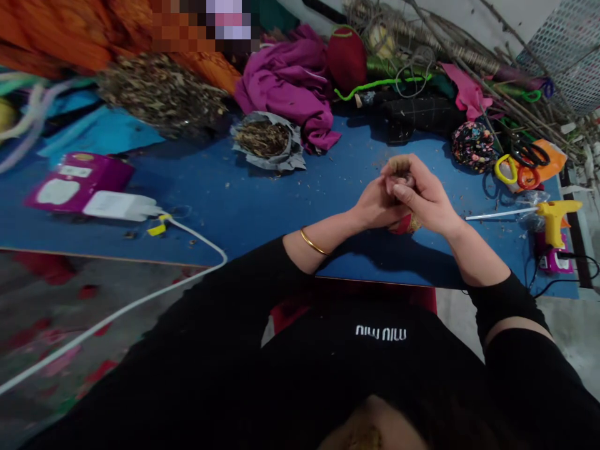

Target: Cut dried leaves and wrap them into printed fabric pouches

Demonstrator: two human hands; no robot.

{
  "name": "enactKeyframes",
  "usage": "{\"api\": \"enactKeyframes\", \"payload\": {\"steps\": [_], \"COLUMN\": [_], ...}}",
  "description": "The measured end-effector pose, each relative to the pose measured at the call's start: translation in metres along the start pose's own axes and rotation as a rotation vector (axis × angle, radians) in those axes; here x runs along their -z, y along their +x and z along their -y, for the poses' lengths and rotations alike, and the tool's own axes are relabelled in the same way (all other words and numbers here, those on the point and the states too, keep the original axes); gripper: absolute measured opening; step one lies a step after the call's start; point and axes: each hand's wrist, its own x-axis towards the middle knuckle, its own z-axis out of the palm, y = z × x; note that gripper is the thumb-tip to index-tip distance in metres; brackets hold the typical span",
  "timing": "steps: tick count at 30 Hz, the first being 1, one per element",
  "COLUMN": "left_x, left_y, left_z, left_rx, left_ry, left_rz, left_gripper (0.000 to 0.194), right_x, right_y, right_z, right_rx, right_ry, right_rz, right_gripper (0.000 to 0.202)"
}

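Both hands come together above the near part of the blue table. My left hand point(374, 205) is closed around a small red-and-gold bundle point(405, 224), whose lower edge shows below the palms. From the other side my right hand point(425, 192) closes over its top, thumb and fingers pinched together. Most of the bundle is hidden by the hands, so its exact kind cannot be made out. Brown crumbs of dry plant matter lie on the table around them.
Grey paper holding dry plant bits point(262, 139) lies ahead to the left, near magenta cloth point(285, 81). At right are a yellow glue gun point(555, 217), scissors point(529, 153) and a patterned fabric ball point(473, 146). A power strip point(119, 205) trails a white cable point(140, 306) off the table edge.
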Motion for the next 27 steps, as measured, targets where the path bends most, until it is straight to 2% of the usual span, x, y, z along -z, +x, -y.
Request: {"api": "enactKeyframes", "payload": {"steps": [3, 5, 7, 9, 12, 14, 16, 19, 23, 27], "left_x": [0.008, 0.015, 0.022, 0.025, 0.022, 0.017, 0.011, 0.007, 0.006, 0.002], "left_y": [0.006, 0.010, 0.012, 0.014, 0.014, 0.013, 0.012, 0.012, 0.014, 0.014], "left_z": [0.004, 0.003, 0.001, 0.000, 0.004, 0.009, 0.013, 0.017, 0.018, 0.023], "left_rx": [0.066, 0.126, 0.171, 0.214, 0.292, 0.346, 0.392, 0.436, 0.441, 0.390], "left_ry": [-0.259, -0.408, -0.525, -0.629, -0.731, -0.772, -0.803, -0.842, -0.868, -0.844], "left_rz": [-0.119, -0.204, -0.265, -0.299, -0.301, -0.297, -0.308, -0.358, -0.368, -0.239], "left_gripper": [0.025, 0.030, 0.033, 0.033, 0.032, 0.031, 0.029, 0.025, 0.022, 0.026], "right_x": [0.028, 0.045, 0.051, 0.042, 0.010, -0.012, -0.026, -0.033, -0.026, -0.016], "right_y": [0.006, 0.009, 0.011, 0.010, 0.002, -0.005, -0.013, -0.018, -0.015, -0.012], "right_z": [-0.012, -0.026, -0.039, -0.050, -0.057, -0.055, -0.051, -0.047, -0.045, -0.039], "right_rx": [0.054, 0.029, -0.033, -0.060, -0.010, 0.007, -0.011, -0.045, -0.053, 0.133], "right_ry": [0.034, 0.049, 0.025, -0.020, -0.119, -0.169, -0.200, -0.227, -0.260, -0.450], "right_rz": [-0.072, -0.129, -0.126, -0.086, -0.088, -0.159, -0.239, -0.307, -0.285, -0.231], "right_gripper": [0.067, 0.076, 0.089, 0.108, 0.130, 0.121, 0.098, 0.074, 0.071, 0.084]}}
